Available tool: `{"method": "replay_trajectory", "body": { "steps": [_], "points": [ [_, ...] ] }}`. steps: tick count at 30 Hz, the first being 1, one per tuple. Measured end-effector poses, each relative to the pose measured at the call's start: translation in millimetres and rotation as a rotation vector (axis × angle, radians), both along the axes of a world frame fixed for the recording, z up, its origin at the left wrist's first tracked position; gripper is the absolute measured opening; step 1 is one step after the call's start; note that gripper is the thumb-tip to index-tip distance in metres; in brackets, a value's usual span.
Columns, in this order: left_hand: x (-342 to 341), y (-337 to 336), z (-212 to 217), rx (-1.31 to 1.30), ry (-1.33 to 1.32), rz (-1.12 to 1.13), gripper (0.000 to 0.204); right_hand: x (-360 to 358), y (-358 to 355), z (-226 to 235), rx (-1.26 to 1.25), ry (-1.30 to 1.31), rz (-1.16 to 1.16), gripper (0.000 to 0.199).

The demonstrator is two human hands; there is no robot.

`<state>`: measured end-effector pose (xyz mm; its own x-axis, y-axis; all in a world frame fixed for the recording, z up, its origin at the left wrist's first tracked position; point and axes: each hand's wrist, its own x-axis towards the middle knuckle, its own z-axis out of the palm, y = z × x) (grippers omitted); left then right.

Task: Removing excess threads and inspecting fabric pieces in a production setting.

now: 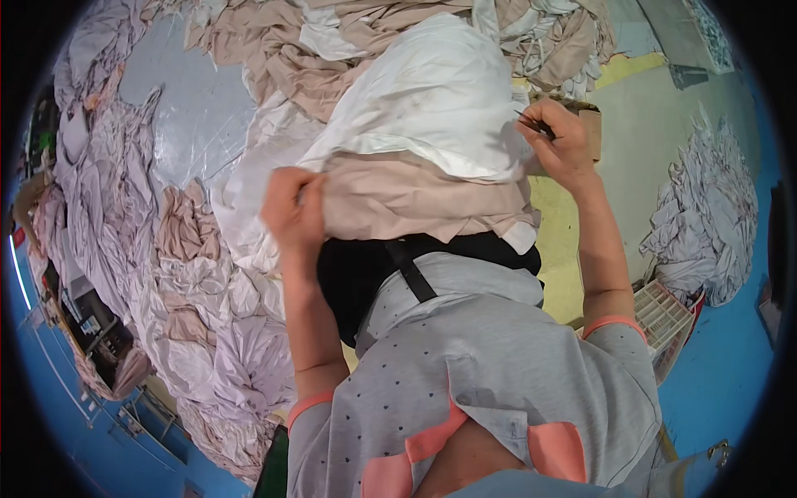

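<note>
Across my lap lies a beige cloth [415, 192], with a white cloth [427, 100] spread over its far part. My left hand [295, 212], slightly blurred, is closed at the left edge of the beige cloth and grips it there. On the right, my right hand [562, 143] is closed around small dark snips [540, 126], whose thin tip points left toward the white cloth. The snips' handle is mostly hidden in the fingers. A white corner [520, 237] of fabric shows at the beige cloth's near right end.
Beige and white fabric [290, 62] is heaped at the far side. Pale lilac and white cloths [224, 340] pile up on my left, beside a grey plastic-covered surface [191, 100]. Rightward are another pale fabric heap [706, 216], a cream plastic crate [664, 319] and blue floor [714, 373].
</note>
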<state>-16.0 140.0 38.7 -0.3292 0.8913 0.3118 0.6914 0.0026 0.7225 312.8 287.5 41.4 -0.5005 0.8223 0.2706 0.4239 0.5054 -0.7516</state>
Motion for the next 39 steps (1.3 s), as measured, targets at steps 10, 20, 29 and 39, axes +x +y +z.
{"method": "replay_trajectory", "body": {
  "steps": [10, 20, 29, 39],
  "points": [
    [47.9, 0.0, -4.7, 0.004, 0.169, 0.053, 0.013, -40.5, -33.6, 8.0, -0.141, 0.006, 0.053, 0.018],
    [89.3, 29.6, -22.3, -0.561, -1.590, 0.210, 0.026, -68.0, -53.1, 8.8, -0.142, -0.051, 0.079, 0.026],
    [99.8, 27.1, -13.1, -0.571, -1.285, -0.005, 0.015, -67.8, -54.4, 0.4, -0.171, -0.049, 0.020, 0.022],
    [74.1, -12.5, -20.3, -0.461, -1.348, -0.083, 0.006, -63.0, -52.5, -4.0, -0.204, -0.035, 0.017, 0.019]
  ]
}}
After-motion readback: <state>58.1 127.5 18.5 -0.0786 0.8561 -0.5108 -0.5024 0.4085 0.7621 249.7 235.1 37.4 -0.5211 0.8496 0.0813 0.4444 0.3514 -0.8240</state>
